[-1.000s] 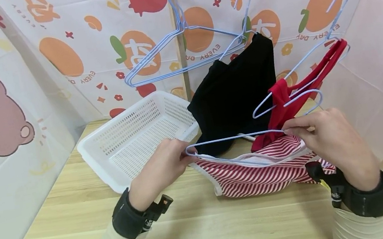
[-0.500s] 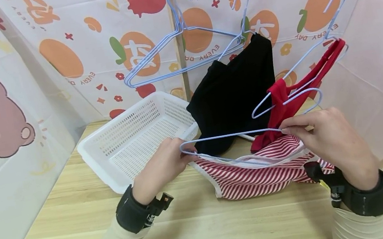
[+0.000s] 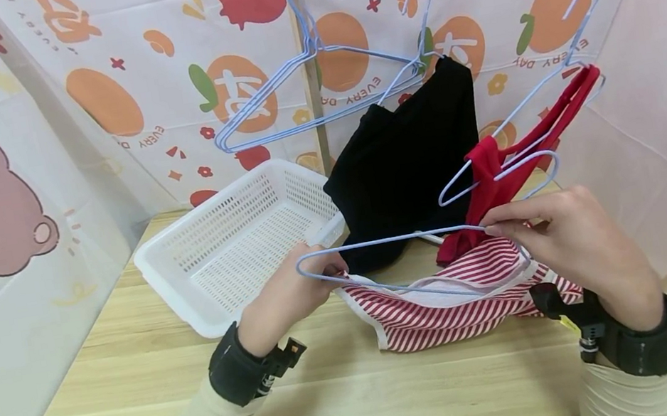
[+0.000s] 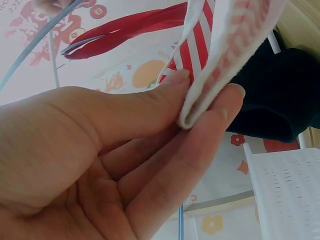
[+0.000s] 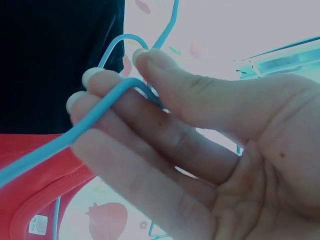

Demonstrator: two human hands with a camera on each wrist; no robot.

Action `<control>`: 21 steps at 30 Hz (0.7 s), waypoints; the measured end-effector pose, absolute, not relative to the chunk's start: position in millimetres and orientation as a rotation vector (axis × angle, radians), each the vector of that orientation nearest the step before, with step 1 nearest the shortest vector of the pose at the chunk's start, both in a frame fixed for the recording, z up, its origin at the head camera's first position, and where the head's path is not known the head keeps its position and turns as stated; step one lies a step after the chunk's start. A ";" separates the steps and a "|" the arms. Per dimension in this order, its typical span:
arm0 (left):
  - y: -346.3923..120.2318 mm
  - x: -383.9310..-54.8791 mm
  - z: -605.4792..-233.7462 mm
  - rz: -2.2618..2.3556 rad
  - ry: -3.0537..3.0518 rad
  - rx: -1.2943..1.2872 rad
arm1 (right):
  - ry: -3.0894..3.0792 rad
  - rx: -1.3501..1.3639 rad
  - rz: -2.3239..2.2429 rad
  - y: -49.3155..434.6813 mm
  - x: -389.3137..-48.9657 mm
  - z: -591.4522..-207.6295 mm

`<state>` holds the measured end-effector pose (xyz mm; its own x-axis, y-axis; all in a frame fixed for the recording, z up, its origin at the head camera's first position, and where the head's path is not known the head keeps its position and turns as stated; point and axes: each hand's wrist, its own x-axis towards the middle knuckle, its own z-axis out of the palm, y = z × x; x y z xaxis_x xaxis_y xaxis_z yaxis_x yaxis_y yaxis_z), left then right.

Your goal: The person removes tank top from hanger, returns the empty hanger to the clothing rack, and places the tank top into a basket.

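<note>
The left hand (image 3: 291, 287) has its fingers pinching one striped cloth garment (image 3: 447, 319), draped on the wood-grained surface (image 3: 402, 406); the right hand's (image 3: 579, 250) hold one slim hanger (image 5: 35, 160). Beyond hang one black garment (image 3: 410, 160), one red garment (image 3: 487, 188).

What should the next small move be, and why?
Probably ease the striped top's white-trimmed edge over the blue hanger's left end: the left hand pinches that edge, the right hand holds the hanger, and its left end juts past the fabric.
</note>
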<state>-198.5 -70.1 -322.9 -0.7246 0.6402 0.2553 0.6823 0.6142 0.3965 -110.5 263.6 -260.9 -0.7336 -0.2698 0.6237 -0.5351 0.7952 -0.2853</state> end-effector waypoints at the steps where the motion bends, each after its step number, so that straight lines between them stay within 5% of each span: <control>1: -70.0 -198.2 -323.3 -0.716 -2.756 -1.115 | -2.398 0.604 0.618 263.5 -110.4 -260.6; 21: -67.9 -210.4 -333.3 -0.678 -2.774 -1.137 | -2.152 0.694 0.896 267.0 -105.2 -259.7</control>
<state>-210.4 -67.9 -333.3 -0.7243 0.6522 0.2237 0.6819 0.6294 0.3726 -105.2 267.0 -259.7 -0.6155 -0.2043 0.7612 -0.6841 0.6182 -0.3872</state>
